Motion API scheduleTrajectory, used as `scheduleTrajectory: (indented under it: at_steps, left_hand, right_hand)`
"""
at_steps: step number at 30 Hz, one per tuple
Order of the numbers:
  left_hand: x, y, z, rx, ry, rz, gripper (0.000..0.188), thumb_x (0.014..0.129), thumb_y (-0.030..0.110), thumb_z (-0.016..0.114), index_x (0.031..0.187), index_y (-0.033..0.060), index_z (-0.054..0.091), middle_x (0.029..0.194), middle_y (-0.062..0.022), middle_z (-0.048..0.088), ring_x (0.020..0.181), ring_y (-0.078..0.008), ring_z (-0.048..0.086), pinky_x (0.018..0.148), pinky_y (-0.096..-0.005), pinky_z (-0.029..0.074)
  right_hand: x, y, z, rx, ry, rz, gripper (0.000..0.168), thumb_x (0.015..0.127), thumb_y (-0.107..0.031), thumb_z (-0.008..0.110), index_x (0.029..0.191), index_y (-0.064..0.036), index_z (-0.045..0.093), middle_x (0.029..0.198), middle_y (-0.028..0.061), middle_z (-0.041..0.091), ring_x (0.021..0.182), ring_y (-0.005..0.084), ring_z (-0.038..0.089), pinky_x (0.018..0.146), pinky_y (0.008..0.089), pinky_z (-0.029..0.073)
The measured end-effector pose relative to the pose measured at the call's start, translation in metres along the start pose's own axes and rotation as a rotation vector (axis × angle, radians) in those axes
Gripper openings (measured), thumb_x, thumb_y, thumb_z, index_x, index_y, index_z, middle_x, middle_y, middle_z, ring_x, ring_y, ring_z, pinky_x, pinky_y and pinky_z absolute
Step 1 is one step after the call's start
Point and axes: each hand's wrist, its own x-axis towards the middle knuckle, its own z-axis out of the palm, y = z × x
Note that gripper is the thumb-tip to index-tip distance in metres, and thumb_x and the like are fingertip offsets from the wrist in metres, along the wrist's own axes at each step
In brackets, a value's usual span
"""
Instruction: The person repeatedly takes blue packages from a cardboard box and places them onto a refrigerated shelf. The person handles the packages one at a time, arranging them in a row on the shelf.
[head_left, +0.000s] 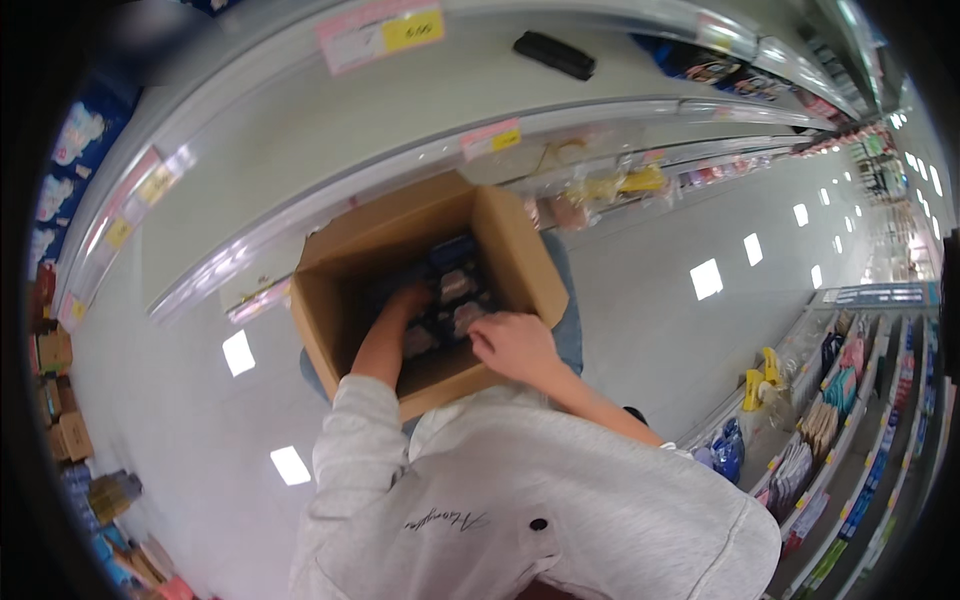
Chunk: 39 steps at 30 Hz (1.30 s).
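An open cardboard box (551, 262) rests on my lap, its flaps up. Inside lie several dark blue packages (456, 285) with pale printed pictures. My left hand (409, 301) reaches deep into the box, its blurred fingers at the packages; whether they grip one is hard to see. Over the box's near right side, my right hand (516, 346) has its fingers curled down beside a package, and its grip is hidden by the knuckles.
Store shelves (300, 135) with price tags rise close in front of the box. A black object (555, 55) lies on an upper shelf. Bagged yellow items (637, 180) sit lower down. Stocked shelves (817, 420) stand at right behind me. Cartons (71, 435) are at far left on the shiny floor.
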Motion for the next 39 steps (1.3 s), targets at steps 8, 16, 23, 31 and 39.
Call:
scheduleTrajectory:
  at_steps: [8, 16, 23, 31, 39]
  left_hand:
    - [-0.090, 0.123, 0.022, 0.257, 0.035, 0.189, 0.071, 0.068, 0.049, 0.078, 0.118, 0.0001, 0.067, 0.118, -0.0209, 0.067, 0.106, -0.0317, 0.066, 0.091, -0.0447, 0.051]
    - [-0.099, 0.134, -0.006, 0.407, -0.030, 0.125, 0.081, 0.058, 0.054, 0.085, 0.116, 0.0008, 0.069, 0.120, -0.0206, 0.068, 0.108, -0.0334, 0.067, 0.093, -0.0447, 0.053]
    - [-0.189, 0.192, -0.132, 0.556, -0.170, 0.142, 0.083, 0.057, 0.057, 0.084, 0.116, -0.0001, 0.069, 0.114, -0.0214, 0.069, 0.100, -0.0332, 0.069, 0.088, -0.0418, 0.054]
    - [-0.385, 0.204, -0.192, -0.212, 0.257, 0.339, 0.076, 0.073, 0.043, 0.081, 0.128, -0.0015, 0.053, 0.106, -0.0205, 0.070, 0.097, -0.0318, 0.068, 0.086, -0.0368, 0.052]
    - [-0.473, 0.236, -0.194, -0.233, 0.758, 0.500, 0.072, 0.077, 0.041, 0.078, 0.126, -0.0042, 0.053, 0.108, -0.0245, 0.067, 0.100, -0.0391, 0.066, 0.088, -0.0428, 0.051]
  right_hand:
    - [-0.007, 0.006, 0.007, 0.028, 0.089, 0.024, 0.010, 0.083, -0.018, 0.063, 0.085, -0.011, 0.070, 0.081, 0.0053, 0.070, 0.078, 0.0246, 0.067, 0.064, 0.0391, 0.055]
    - [-0.003, 0.008, 0.004, 0.074, 0.168, -0.011, 0.008, 0.082, -0.016, 0.064, 0.086, -0.011, 0.070, 0.081, 0.0054, 0.070, 0.077, 0.0254, 0.068, 0.064, 0.0390, 0.054]
    - [0.006, 0.007, -0.002, 0.298, 0.250, -0.006, 0.014, 0.082, -0.013, 0.064, 0.095, -0.009, 0.068, 0.085, 0.0076, 0.070, 0.079, 0.0270, 0.069, 0.070, 0.0370, 0.056]
    - [0.014, 0.013, -0.021, 1.009, 0.446, 0.130, 0.032, 0.093, -0.003, 0.062, 0.124, -0.003, 0.053, 0.109, 0.0103, 0.064, 0.095, 0.0147, 0.063, 0.081, 0.0270, 0.051]
    - [0.069, -0.052, -0.064, 1.198, 0.329, -0.152, 0.102, 0.080, -0.004, 0.078, 0.157, -0.007, 0.011, 0.138, 0.0157, 0.046, 0.124, 0.0261, 0.053, 0.104, 0.0381, 0.045]
